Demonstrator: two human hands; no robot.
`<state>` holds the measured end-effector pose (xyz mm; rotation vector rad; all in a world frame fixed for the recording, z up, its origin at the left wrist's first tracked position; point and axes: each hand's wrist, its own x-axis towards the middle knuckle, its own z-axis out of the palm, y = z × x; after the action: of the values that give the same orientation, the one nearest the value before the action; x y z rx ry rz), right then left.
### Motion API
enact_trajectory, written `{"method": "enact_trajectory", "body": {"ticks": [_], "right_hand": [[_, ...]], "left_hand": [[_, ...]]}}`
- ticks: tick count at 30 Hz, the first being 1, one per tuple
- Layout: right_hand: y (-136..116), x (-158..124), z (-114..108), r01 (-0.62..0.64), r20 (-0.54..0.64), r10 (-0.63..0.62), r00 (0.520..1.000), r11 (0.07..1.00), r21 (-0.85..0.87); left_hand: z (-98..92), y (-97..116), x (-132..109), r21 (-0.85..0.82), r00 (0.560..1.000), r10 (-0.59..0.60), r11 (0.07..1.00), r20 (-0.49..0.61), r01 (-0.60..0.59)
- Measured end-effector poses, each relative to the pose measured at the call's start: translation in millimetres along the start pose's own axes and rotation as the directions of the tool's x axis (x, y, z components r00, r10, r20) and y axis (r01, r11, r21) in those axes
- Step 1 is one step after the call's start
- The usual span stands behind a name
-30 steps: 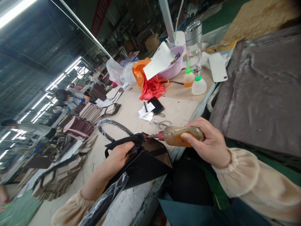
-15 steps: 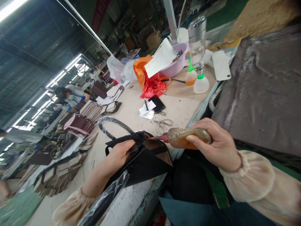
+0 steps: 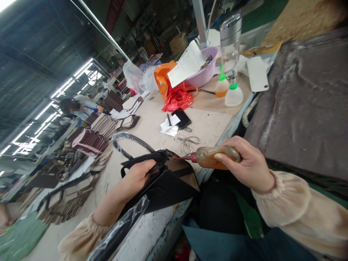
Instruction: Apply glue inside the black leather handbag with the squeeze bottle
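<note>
A black handbag [image 3: 171, 186] lies on the table edge, its mouth facing right and a tan lining showing inside. One plastic-wrapped handle [image 3: 127, 136] loops out behind it; the other, also wrapped, runs toward me under my left forearm. My left hand [image 3: 140, 175] is closed on the bag's upper edge, thumb on top. In my right hand [image 3: 244, 159] is a squeeze bottle [image 3: 214, 157] of amber liquid, lying on its side with fingers wrapped round its base. Its red nozzle points left into the bag's opening; the tip is hard to make out against the edge.
Behind the bag lie scissors [image 3: 187, 143], a black phone-like slab [image 3: 183, 119] and white paper. Farther back are a red plastic bag [image 3: 178, 98], a purple basin [image 3: 203, 74], small green-capped bottles [image 3: 233, 96] and a clear flask. Stacked brown pieces [image 3: 70, 197] line the left; a person sits beyond.
The bottle in my right hand has shifted very slightly, its nozzle still at the bag's opening. My left hand keeps its hold on the bag. The view has tilted a little.
</note>
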<state>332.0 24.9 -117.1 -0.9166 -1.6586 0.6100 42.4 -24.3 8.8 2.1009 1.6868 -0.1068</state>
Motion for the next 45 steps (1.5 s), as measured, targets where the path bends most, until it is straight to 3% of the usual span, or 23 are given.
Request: {"method": "enact_trajectory", "body": {"ticks": [16, 25, 30, 32, 34, 37, 40, 42, 45], "right_hand": [[10.0, -16.4, 0.1, -0.007, 0.075, 0.015, 0.997, 0.995, -0.103], [12.2, -23.8, 3.8, -0.046, 0.123, 0.066, 0.990, 0.986, -0.162], [14.0, -29.2, 1.8, -0.154, 0.124, 0.173, 0.977, 0.977, -0.145], [16.5, -33.2, -0.9, -0.284, 0.124, 0.293, 0.948, 0.955, -0.089], [19.7, -38.4, -4.6, -0.441, 0.142, 0.438, 0.888, 0.898, -0.018], [24.1, -47.1, -9.3, -0.648, 0.198, 0.618, 0.761, 0.740, 0.180], [25.7, -54.2, -9.7, -0.745, 0.273, 0.699, 0.661, 0.569, 0.348], [25.3, -56.8, -7.5, -0.747, 0.265, 0.703, 0.660, 0.576, 0.331], [23.2, -56.8, -3.2, -0.675, 0.168, 0.653, 0.738, 0.713, 0.191]], "left_hand": [[1.2, -2.5, -1.2, -0.012, 0.998, 0.058, 0.998, -0.004, -0.058], [1.3, 3.3, -3.7, -0.019, 1.000, 0.023, 1.000, -0.010, -0.023], [2.9, -1.6, -3.6, 0.014, 0.999, 0.050, 0.999, -0.020, -0.050], [4.0, -3.1, -3.9, 0.030, 0.999, 0.046, 0.998, -0.021, -0.046], [5.5, -3.9, -4.8, 0.035, 0.999, 0.043, 0.999, -0.034, -0.042], [8.6, -4.8, -7.5, 0.033, 0.996, 0.060, 0.998, -0.071, -0.058], [12.0, -7.0, -10.3, 0.062, 0.992, 0.084, 0.995, -0.096, -0.078], [14.2, -8.9, -11.7, 0.088, 0.990, 0.090, 0.993, -0.110, -0.080], [17.1, -10.5, -13.4, 0.093, 0.989, 0.082, 0.993, -0.121, -0.071]]}}
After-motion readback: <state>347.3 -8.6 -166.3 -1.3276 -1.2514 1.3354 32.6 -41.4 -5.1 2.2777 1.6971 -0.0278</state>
